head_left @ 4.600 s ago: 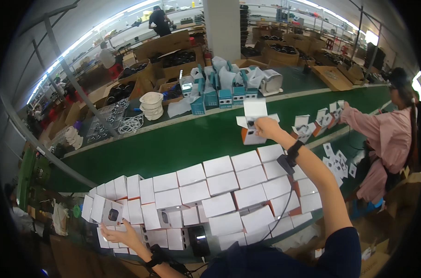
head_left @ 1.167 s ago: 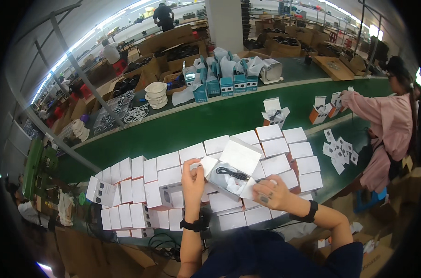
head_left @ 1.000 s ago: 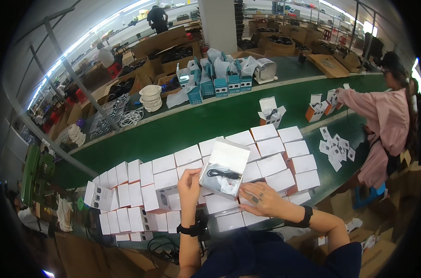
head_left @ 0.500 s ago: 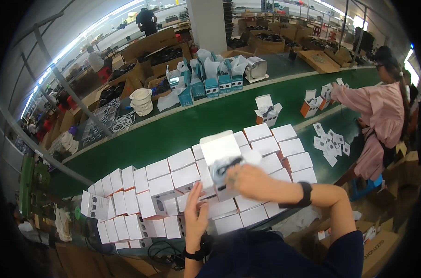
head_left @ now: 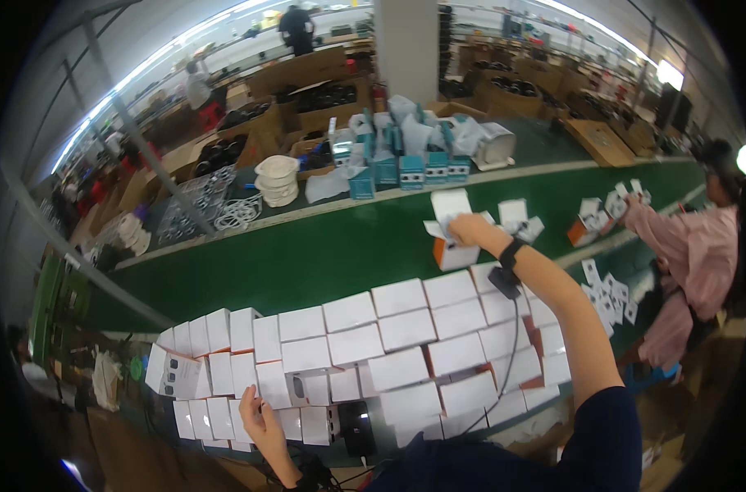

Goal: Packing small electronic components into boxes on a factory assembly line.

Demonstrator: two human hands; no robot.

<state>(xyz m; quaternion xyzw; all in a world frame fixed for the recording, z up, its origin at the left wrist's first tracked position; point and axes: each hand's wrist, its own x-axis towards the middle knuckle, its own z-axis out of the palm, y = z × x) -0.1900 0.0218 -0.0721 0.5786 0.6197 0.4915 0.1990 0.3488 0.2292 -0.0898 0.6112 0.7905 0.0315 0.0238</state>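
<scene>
My right hand [head_left: 469, 230] reaches far over the green belt, its fingers closed at the top of an open white and orange box [head_left: 455, 255]. The box stands upright with its white lid raised; the hand hides its contents. At the lower left, my left hand [head_left: 262, 425] holds nothing, fingers apart, beside a block of closed white boxes [head_left: 307, 355]. Whether its fingertips touch them I cannot tell. Just right of the box in my right hand stands another open white box [head_left: 516, 215], with something grey-white in it.
The green conveyor belt [head_left: 200, 287] crosses behind the boxes. Teal boxes [head_left: 411, 172] with bagged items stand beyond it. A co-worker in pink [head_left: 688, 246] handles open boxes at right, near scattered white cards [head_left: 609, 297]. A cable hangs from my right wristband [head_left: 505, 280]; a black device [head_left: 357, 428] lies near me.
My right hand has carried the open box from above the white boxes forward onto the belt. My left hand has moved left and nearer to me. The view has shifted.
</scene>
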